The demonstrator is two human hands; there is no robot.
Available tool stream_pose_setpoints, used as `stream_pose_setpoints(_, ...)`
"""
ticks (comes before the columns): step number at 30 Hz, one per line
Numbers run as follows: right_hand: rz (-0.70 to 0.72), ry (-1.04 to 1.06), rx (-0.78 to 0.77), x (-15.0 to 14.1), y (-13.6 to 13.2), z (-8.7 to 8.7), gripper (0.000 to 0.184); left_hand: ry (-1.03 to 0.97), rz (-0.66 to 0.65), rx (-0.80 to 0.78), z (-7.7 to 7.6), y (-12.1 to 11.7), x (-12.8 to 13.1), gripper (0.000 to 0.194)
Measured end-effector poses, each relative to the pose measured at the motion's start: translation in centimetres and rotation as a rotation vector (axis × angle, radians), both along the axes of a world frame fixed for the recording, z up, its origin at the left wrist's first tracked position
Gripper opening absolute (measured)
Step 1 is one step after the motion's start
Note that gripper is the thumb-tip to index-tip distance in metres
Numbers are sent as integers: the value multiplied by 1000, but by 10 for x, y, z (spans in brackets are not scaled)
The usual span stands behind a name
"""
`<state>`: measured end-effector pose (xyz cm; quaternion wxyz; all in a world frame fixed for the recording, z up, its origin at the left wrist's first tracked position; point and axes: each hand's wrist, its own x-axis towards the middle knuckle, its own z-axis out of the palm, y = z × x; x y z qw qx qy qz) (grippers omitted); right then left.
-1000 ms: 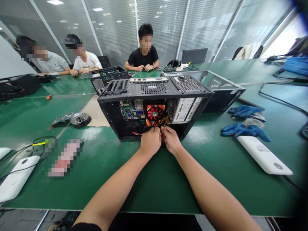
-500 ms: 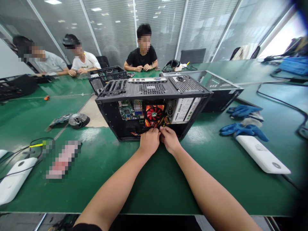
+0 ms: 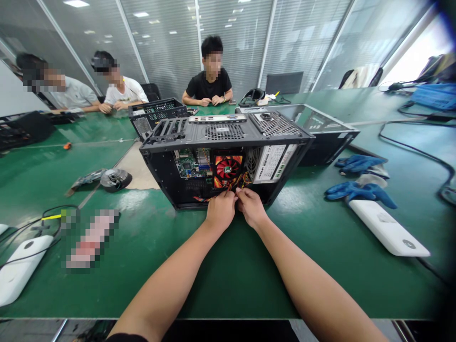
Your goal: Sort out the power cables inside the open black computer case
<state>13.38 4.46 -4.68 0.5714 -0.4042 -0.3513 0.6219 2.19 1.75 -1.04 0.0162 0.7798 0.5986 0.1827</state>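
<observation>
A black computer case (image 3: pixel 228 135) lies on its side on the green table (image 3: pixel 228 266), its open side facing me. Inside show a red-fanned graphics card (image 3: pixel 228 168), a green motherboard (image 3: pixel 190 161) and a power supply (image 3: pixel 272 161). My left hand (image 3: pixel 221 210) and my right hand (image 3: pixel 251 206) meet at the case's lower front edge, just below the red fan. Both have their fingers pinched together around red, yellow and black wires (image 3: pixel 235 186) coming out of the case.
Blue gloves (image 3: pixel 359 190) and a white device (image 3: pixel 388 228) lie to the right. A second case (image 3: pixel 320 128) stands behind. A round part (image 3: pixel 116 179), cables and another white device (image 3: pixel 21 268) are on the left. Three people sit at the far side.
Both hands stay pinched on the wires at the case opening. The view has drifted slightly; nothing else has moved.
</observation>
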Motion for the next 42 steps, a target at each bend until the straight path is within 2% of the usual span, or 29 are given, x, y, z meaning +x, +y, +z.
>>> stream_pose_setpoints(10, -68, -23, -3, -3, -2, 2, 48, 4, -8, 7, -1, 1, 0, 22)
stream_pose_setpoints(20, -73, -20, -9, -3, -3, 1, 47, 18, -5, 106, -3, -3, 0, 14)
stream_pose_setpoints(28, -76, -26, -6, -3, -3, 2, 47, 135, -9, 171, -4, -2, -2, 25)
stream_pose_setpoints(42, -45, -9, 6, -3, -3, 1, 47, 94, 22, 98, -1, -1, 1, 23)
